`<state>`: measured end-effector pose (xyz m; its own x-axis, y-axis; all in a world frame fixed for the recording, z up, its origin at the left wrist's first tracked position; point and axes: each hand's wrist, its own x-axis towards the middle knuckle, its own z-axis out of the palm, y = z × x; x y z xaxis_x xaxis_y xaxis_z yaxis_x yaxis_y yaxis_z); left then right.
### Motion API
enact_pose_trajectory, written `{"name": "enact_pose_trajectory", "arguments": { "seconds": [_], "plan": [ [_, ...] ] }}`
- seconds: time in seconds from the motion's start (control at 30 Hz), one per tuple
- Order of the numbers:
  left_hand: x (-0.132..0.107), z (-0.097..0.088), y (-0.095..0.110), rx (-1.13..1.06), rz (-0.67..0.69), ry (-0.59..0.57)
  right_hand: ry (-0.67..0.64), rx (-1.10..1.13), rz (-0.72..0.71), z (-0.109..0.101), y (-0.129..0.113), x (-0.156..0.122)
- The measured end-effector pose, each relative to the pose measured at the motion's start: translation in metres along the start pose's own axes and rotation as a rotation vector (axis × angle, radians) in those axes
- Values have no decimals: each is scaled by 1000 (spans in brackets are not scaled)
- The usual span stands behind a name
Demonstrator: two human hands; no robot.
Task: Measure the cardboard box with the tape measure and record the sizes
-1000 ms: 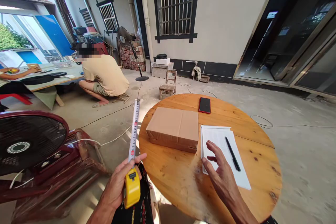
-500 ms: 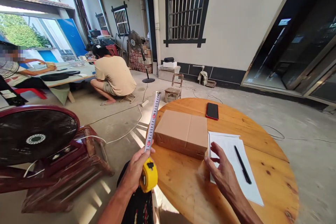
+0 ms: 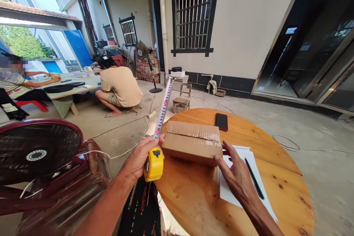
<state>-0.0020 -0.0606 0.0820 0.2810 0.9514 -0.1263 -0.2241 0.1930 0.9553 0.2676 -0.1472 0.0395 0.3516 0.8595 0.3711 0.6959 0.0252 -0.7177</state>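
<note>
My left hand (image 3: 142,153) is closed round a yellow tape measure (image 3: 154,164). Its metal blade (image 3: 165,107) is drawn out, slanting up and away past the left end of a brown cardboard box (image 3: 190,145). The left fingertips are close to that end of the box. On the near right corner of the box, my right hand (image 3: 235,169) has its thumb in front and its fingers along the side. A ragged seam runs across the box, which looks tilted, with shadow beneath its near edge. White paper sheets (image 3: 229,190) lie partly under the right hand.
The round wooden table (image 3: 190,199) also bears a black pen (image 3: 254,179) and a phone (image 3: 221,121). A fan (image 3: 38,151) stands at left. Beyond are a small wooden chair (image 3: 182,101), a crouching person (image 3: 121,84) and another person at a low table (image 3: 69,92).
The box has turned, bringing a different, seamed face into view. My right hand has closed in on its corner. The tape measure has risen in view, still in my left hand.
</note>
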Motion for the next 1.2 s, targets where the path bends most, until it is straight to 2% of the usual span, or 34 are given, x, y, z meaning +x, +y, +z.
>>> {"name": "enact_pose_trajectory", "arguments": {
  "seconds": [0.1, 0.2, 0.37, 0.5, 0.63, 0.77, 0.93, 1.2],
  "plan": [
    [15, 5, 5, 40, 6, 14, 10, -48, -49, 9, 4, 10],
    [17, 5, 5, 72, 25, 43, 1, -82, -78, 13, 8, 14],
    [-16, -2, 7, 101, -18, 44, -10, -42, -140, 13, 10, 9],
    [-46, -1, -4, 124, -221, -47, 40, -55, -170, 11, 9, 5],
    [-63, 8, -26, 41, -337, -43, 97, -89, -260, -2, -2, 0],
    [-71, 14, -38, 26, -420, 39, 157, -106, -328, -24, -9, -9],
    [-77, 24, -31, -31, -493, 69, 184, -84, -294, -43, -3, -16],
    [-92, 44, -20, -86, -542, 141, 166, -90, -336, -50, -1, -24]
  ]
}}
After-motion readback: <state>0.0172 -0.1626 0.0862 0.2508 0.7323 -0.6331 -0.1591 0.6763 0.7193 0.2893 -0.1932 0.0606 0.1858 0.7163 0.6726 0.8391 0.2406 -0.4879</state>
